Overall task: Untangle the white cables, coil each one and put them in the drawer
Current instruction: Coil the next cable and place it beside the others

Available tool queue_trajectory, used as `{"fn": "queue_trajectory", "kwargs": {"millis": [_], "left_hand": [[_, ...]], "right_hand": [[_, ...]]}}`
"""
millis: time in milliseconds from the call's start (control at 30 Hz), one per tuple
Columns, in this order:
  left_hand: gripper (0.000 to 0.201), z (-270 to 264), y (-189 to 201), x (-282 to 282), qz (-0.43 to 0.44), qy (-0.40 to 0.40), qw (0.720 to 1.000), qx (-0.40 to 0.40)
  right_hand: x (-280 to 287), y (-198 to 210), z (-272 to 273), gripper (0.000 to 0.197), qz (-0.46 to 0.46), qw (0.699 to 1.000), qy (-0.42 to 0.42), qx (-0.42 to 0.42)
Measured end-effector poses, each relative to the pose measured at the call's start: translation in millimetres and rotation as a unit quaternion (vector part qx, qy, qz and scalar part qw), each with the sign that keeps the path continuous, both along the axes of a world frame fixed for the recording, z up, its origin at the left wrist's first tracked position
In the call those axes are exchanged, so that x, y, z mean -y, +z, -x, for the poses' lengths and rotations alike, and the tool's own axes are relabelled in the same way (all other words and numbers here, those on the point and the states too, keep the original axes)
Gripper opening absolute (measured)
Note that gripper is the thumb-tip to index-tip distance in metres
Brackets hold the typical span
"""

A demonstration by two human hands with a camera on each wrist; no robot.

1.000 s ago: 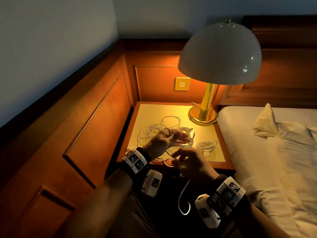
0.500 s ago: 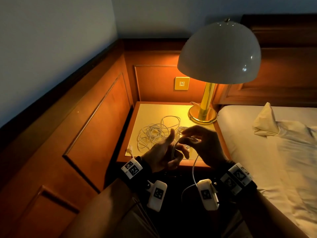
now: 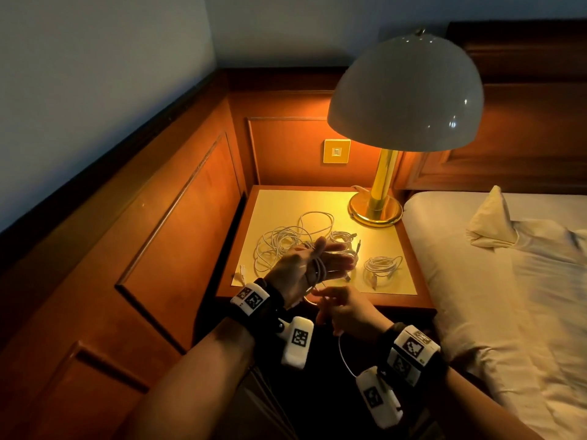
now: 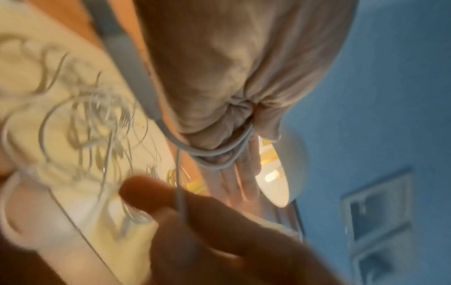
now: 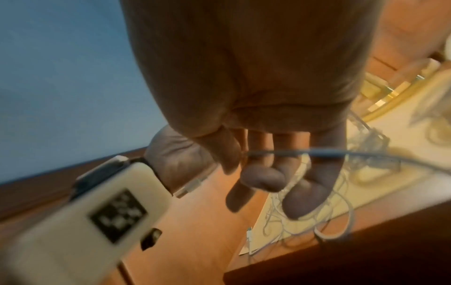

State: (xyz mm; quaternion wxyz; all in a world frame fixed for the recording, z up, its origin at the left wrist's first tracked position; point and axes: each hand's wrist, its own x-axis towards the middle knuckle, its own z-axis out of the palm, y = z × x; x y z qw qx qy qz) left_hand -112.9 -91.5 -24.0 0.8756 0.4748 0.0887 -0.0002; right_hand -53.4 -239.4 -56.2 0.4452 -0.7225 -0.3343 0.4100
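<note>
Cable [image 3: 318, 270] is looped round my flat, spread left hand [image 3: 306, 268] above the nightstand's [image 3: 422, 301] near edge; my right hand [image 3: 346, 312] pinches its tail. I'd keep wraps even, tension light.
</note>
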Motion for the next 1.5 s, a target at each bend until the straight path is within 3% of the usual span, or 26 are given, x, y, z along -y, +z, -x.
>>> {"fn": "queue_trajectory", "kwargs": {"millis": [67,133,233,333,467,533,600,700,767,833,900,1033,1133,1233,1300,1367,1500], "left_hand": [[0.042,-4,-5,-3,-0.154,0.027,0.987,-0.035],[0.034,-5,-7,-4,-0.307,-0.008,0.950,-0.059],[0.029,-3,-11,-8,-0.396,-0.099,0.907,-0.103],[0.055,3,-16,-10,-0.353,-0.175,0.914,-0.098],[0.081,15,-15,-2,-0.170,-0.238,0.954,-0.062],[0.081,19,-15,5,-0.084,-0.262,0.959,-0.062],[0.065,21,-14,10,-0.037,-0.248,0.967,-0.040],[0.046,20,-6,16,0.048,-0.224,0.973,0.039],[0.046,17,-2,22,0.105,-0.199,0.972,0.069],[0.049,15,-2,27,0.116,-0.148,0.980,0.063],[0.051,12,-1,27,0.115,-0.105,0.986,0.056],[0.053,2,0,15,0.060,-0.006,0.998,0.005],[0.046,-3,-3,7,-0.119,0.028,0.992,-0.036],[0.034,-3,-6,4,-0.333,-0.011,0.941,-0.065],[0.028,-3,-8,1,-0.416,-0.041,0.905,-0.080],[0.037,-1,-8,-2,-0.419,-0.090,0.899,-0.094],[0.081,5,-5,-6,-0.297,-0.198,0.931,-0.075]], "right_hand": [[5,1,-2,0.016,0.027,0.993,0.050,0.105],[11,10,-4,0.011,0.029,0.973,0.072,0.216],[17,24,-15,0.007,-0.032,0.954,0.034,0.296],[20,30,-30,0.013,-0.114,0.939,0.004,0.326],[21,36,-41,0.018,-0.204,0.921,-0.043,0.329],[21,36,-46,0.016,-0.237,0.923,-0.073,0.293],[19,32,-46,0.015,-0.258,0.927,-0.091,0.257],[14,20,-39,0.018,-0.289,0.945,-0.119,0.094],[9,14,-30,0.027,-0.297,0.945,-0.133,-0.041],[5,7,-21,0.034,-0.292,0.941,-0.121,-0.120],[3,3,-10,0.008,-0.251,0.950,-0.102,-0.156],[6,-6,1,0.022,-0.055,0.998,-0.009,-0.017],[11,-1,-1,0.012,-0.023,0.995,0.047,0.088],[17,8,-8,0.010,-0.019,0.984,0.069,0.161],[21,15,-16,0.010,-0.032,0.972,0.077,0.218],[23,21,-25,0.012,-0.087,0.957,0.068,0.268],[24,33,-41,0.014,-0.202,0.923,0.017,0.327]]}}
